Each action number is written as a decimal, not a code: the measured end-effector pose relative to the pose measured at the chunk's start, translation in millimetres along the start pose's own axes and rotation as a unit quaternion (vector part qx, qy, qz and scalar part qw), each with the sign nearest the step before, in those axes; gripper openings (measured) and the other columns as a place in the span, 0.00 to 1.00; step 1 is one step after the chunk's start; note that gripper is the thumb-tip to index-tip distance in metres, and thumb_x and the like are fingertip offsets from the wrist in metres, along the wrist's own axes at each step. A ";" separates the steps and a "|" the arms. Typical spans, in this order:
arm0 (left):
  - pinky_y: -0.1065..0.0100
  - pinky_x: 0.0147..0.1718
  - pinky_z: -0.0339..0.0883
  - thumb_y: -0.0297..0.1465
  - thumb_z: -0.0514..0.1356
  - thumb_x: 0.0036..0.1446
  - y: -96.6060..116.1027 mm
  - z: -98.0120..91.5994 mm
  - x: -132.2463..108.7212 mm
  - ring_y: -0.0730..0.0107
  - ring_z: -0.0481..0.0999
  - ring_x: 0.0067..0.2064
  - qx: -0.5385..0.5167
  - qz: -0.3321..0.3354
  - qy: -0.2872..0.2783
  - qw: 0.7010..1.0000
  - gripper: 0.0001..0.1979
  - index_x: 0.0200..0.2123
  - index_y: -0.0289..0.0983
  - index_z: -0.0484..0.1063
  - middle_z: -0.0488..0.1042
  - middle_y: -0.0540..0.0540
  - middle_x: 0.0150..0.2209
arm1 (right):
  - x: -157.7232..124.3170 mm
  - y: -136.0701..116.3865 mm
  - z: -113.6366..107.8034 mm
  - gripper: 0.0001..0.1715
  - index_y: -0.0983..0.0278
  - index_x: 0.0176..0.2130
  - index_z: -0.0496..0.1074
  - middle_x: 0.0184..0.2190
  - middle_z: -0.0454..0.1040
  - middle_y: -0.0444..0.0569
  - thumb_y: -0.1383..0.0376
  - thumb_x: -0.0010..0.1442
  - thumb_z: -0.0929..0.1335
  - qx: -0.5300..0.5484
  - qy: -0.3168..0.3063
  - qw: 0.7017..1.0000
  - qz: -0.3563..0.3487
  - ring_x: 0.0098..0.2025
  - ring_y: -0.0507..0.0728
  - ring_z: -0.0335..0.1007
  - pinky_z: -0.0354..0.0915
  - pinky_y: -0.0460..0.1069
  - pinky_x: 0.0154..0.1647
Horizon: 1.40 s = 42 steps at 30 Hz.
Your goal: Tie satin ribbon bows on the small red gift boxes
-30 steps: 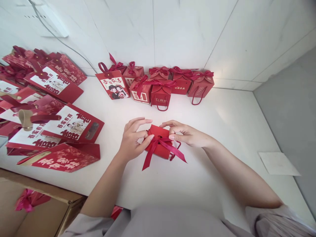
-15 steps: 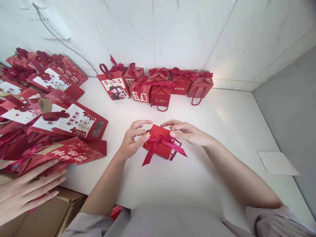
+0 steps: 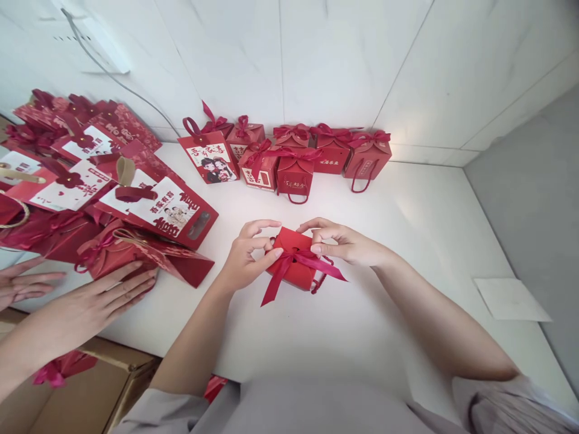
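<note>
A small red box (image 3: pixel 296 274) with a magenta ribbon bow (image 3: pixel 295 258) on top sits on the white table in front of me. My left hand (image 3: pixel 248 253) holds its left side, thumb on the ribbon near the knot and index finger curved toward the top flap. On the other side, my right hand (image 3: pixel 341 242) pinches the ribbon's right part between thumb and fingers. One ribbon tail hangs down at the front, the other points right. A dark red cord handle (image 3: pixel 322 278) shows at the box's right side.
Several red boxes (image 3: pixel 294 175) and an upright card-fronted bag (image 3: pixel 211 160) stand along the wall. Many red gift bags (image 3: pixel 181 217) crowd the left, where another person's hands (image 3: pixel 94 301) reach in above a cardboard box (image 3: pixel 94 392). White paper (image 3: pixel 511 299) lies at right.
The other person's hand has moved right and up, and the pile of bags at left has shifted right. My left thumb has slid slightly right on the ribbon.
</note>
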<state>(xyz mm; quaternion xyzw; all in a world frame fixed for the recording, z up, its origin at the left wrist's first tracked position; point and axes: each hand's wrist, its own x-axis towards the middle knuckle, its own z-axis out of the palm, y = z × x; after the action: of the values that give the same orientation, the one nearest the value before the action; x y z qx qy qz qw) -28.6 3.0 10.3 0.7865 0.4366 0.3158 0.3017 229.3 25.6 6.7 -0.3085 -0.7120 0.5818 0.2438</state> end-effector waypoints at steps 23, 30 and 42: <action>0.56 0.59 0.59 0.29 0.60 0.57 19.2 20.7 -2.8 0.58 0.66 0.59 0.021 -0.058 0.054 0.997 0.02 0.33 0.40 0.74 0.67 0.44 0.57 | -26.9 -35.5 -3.6 0.09 0.62 0.35 0.74 0.29 0.74 0.45 0.59 0.62 0.68 -0.200 0.092 0.975 0.000 0.29 0.51 0.67 0.62 0.47 0.30; 0.55 0.61 0.58 0.28 0.59 0.58 18.4 22.7 -1.0 0.59 0.64 0.62 -0.009 -0.069 0.023 0.997 0.03 0.32 0.39 0.73 0.65 0.44 0.58 | -39.6 -54.0 4.6 0.11 0.64 0.40 0.72 0.34 0.73 0.51 0.67 0.68 0.61 -0.403 0.080 0.905 -0.110 0.35 0.55 0.67 0.61 0.49 0.34; 0.56 0.62 0.56 0.29 0.61 0.55 14.3 25.8 -0.7 0.58 0.62 0.63 -0.011 -0.064 0.028 0.997 0.01 0.31 0.39 0.73 0.66 0.44 0.58 | -35.3 -45.1 -5.4 0.11 0.62 0.29 0.67 0.26 0.71 0.44 0.67 0.63 0.61 -0.332 -0.012 0.931 0.149 0.25 0.51 0.62 0.57 0.47 0.25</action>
<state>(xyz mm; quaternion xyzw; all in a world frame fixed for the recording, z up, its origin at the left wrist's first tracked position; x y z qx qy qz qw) -2.2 -9.0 5.0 0.7443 0.4908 0.3228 0.3177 250.5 -2.3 52.4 -0.4672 -0.8131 0.3459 0.0294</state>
